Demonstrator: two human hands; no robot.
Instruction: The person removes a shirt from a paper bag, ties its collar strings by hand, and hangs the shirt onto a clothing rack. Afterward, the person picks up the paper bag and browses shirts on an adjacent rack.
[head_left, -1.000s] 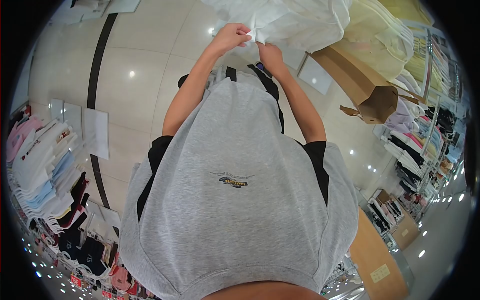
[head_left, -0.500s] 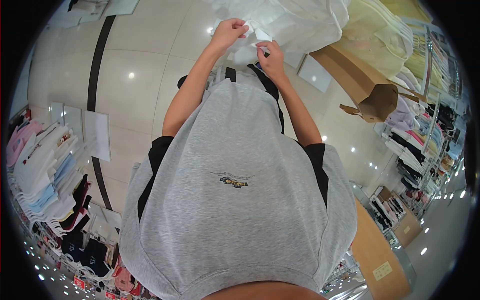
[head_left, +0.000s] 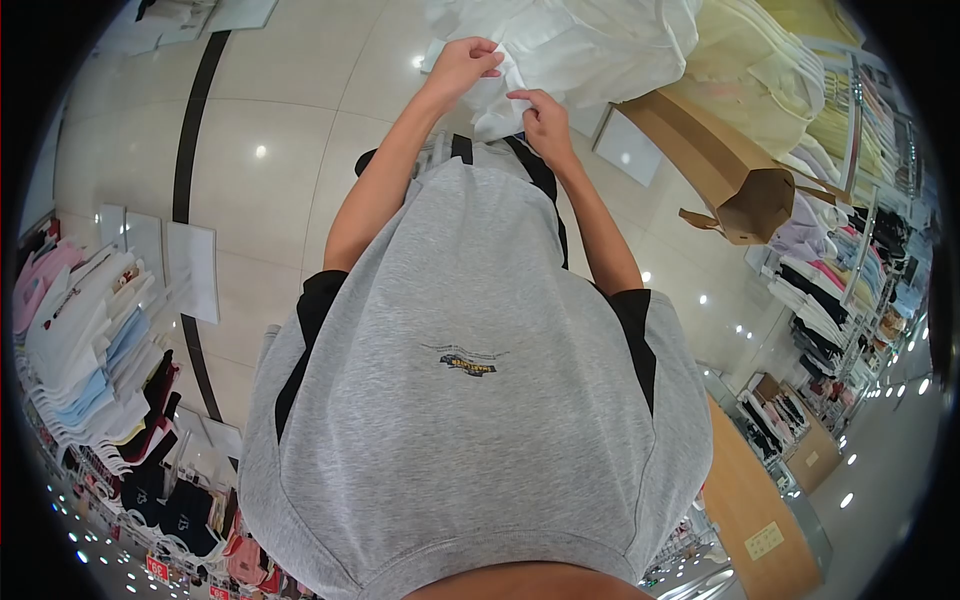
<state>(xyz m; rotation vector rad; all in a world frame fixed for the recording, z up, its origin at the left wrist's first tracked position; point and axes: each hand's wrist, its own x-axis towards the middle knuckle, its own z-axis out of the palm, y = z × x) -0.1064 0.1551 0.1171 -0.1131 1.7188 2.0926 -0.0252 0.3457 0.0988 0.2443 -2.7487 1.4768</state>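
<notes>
A sheer white garment (head_left: 590, 50) hangs at the top of the head view, its lower edge gathered between my hands. My left hand (head_left: 465, 68) is closed, thumb and fingers pinching a narrow strip of the white cloth. Close by on the right, my right hand (head_left: 542, 122) has its index finger laid along the same strip, with the other fingers curled at the cloth. The thumb of the right hand is mostly hidden.
Pale yellow garments (head_left: 755, 75) hang just right of the white one. Below them is an open brown paper bag (head_left: 755, 195) with handles. Clothes racks (head_left: 100, 320) line the left, with more at far right. A wooden counter (head_left: 755, 510) stands lower right.
My right hand has shifted slightly down, and its index finger has straightened along the cloth. The white edge hangs lower between the hands. My left hand has barely moved.
</notes>
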